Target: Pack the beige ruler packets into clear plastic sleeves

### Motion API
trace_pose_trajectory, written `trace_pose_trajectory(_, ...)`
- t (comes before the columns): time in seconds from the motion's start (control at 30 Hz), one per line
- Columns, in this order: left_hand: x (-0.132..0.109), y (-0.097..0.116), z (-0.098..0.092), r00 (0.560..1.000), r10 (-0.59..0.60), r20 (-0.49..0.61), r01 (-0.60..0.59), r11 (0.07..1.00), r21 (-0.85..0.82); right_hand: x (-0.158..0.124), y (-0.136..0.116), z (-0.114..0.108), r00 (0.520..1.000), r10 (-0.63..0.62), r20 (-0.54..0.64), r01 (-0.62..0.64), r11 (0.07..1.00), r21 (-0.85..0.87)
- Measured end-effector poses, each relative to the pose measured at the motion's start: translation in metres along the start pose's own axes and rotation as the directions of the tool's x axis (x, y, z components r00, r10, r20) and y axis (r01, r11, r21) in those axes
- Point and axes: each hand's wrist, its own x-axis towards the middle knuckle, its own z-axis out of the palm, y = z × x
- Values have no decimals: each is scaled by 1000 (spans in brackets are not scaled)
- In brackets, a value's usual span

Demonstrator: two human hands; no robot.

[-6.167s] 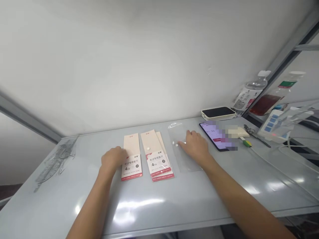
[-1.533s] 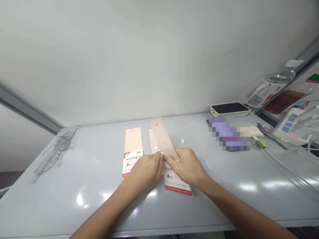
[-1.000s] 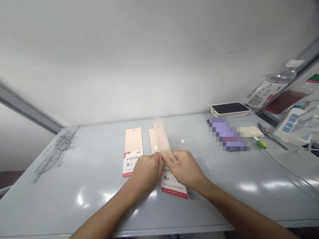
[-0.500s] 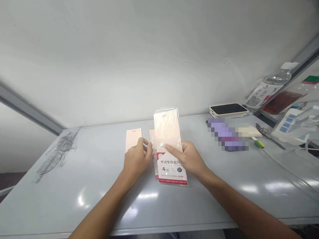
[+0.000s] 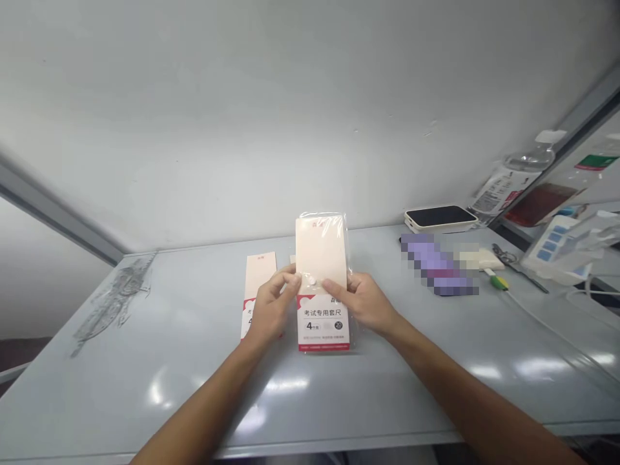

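Observation:
Between my hands stands a clear plastic pouch (image 5: 321, 252) with a cream and red card inside, its printed label facing me and a small white button near the middle. My right hand (image 5: 365, 300) grips the pouch by its right edge, thumb on the front. On the opposite edge, the fingers of my left hand (image 5: 278, 300) are closed on the pouch. A matching cream and red card (image 5: 260, 274) lies on the table to the left, partly covered by my left hand. Behind the held pouch a sliver of another card (image 5: 292, 258) shows.
The grey table (image 5: 194, 374) meets a white wall. To the right are a phone (image 5: 440, 216) on a pale box, a blurred purple packet (image 5: 436, 265), a white cable with a green-yellow plug (image 5: 498, 282), a metal tool (image 5: 527, 274) and a bottle (image 5: 513, 171). A ship drawing (image 5: 113, 297) marks the left side.
My left hand has come onto the pouch's left edge. The pouch has shifted slightly left and straightened, covering most of the card behind it.

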Motion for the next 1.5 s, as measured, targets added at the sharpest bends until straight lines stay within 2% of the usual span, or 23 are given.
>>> trace_pose_trajectory(0.1, 6, -2, -10, 994, -53, -96, 56, 998, 37, 4, -4, -14, 993, -43, -112, 36, 998, -59)
trace_pose_trajectory(0.17, 12, -6, -23, 984, -118, -132, 131, 987, 90, 8, -5, -29, 984, 0, -177, -22, 993, -120)
trace_pose_trajectory(0.23, 19, -13, -38, 971, -183, -157, 221, 936, 274, 11, -2, -47, 972, 80, -219, -123, 974, -193)
trace_pose_trajectory(0.27, 23, -18, -45, 962, -206, -178, 262, 875, 407, 13, 1, -56, 957, 128, -261, -193, 951, -243)
trace_pose_trajectory(0.33, 28, -27, -55, 943, -238, -233, 333, 712, 619, 17, 9, -72, 925, 209, -319, -325, 869, -373)
trace_pose_trajectory(0.4, 30, -35, -59, 925, -286, -249, 371, 549, 749, 21, 20, -83, 903, 234, -361, -406, 739, -537)
trace_pose_trajectory(0.47, 30, -39, -59, 913, -323, -251, 379, 438, 815, 24, 30, -88, 868, 154, -472, -466, 582, -667)
trace_pose_trajectory(0.53, 29, -39, -58, 904, -346, -253, 381, 377, 844, 25, 35, -88, 851, 106, -515, -497, 480, -723)
trace_pose_trajectory(0.63, 26, -32, -55, 907, -322, -271, 377, 337, 863, 22, 34, -81, 850, 54, -524, -503, 375, -779)
trace_pose_trajectory(0.73, 20, -25, -41, 958, -140, -252, 287, 374, 882, 17, 27, -73, 863, -3, -505, -486, 268, -832)
trace_pose_trajectory(0.77, 18, -23, -33, 975, -71, -212, 222, 399, 890, 16, 25, -72, 870, -22, -493, -474, 242, -847)
trace_pose_trajectory(0.83, 11, -21, -13, 994, -36, -100, 105, 431, 896, 14, 23, -69, 879, -73, -472, -449, 212, -868)
trace_pose_trajectory(0.9, 4, -22, 6, 1000, -20, 24, -13, 428, 904, 14, 22, -66, 886, -141, -443, -406, 227, -885)
trace_pose_trajectory(0.97, -1, -25, 20, 995, -13, 95, -81, 407, 910, 15, 21, -60, 894, -221, -390, -320, 293, -901)
trace_pose_trajectory(1.03, -2, -27, 25, 990, -34, 134, -109, 396, 912, 14, 18, -51, 894, -309, -325, -195, 384, -903)
trace_pose_trajectory(1.13, -1, -28, 23, 986, -67, 152, -113, 401, 909, 10, 13, -32, 889, -397, -227, 1, 496, -868)
trace_pose_trajectory(1.27, 1, -24, 19, 987, -121, 110, -52, 411, 910, 1, 11, -7, 934, -346, -90, 144, 593, -792)
trace_pose_trajectory(1.4, 1, -23, 18, 978, -164, 125, -43, 431, 901, -1, 17, 3, 955, -296, -1, 186, 605, -774)
trace_pose_trajectory(1.5, 2, -25, 15, 979, -170, 112, -20, 465, 885, 0, 22, 4, 962, -271, 13, 178, 595, -784)
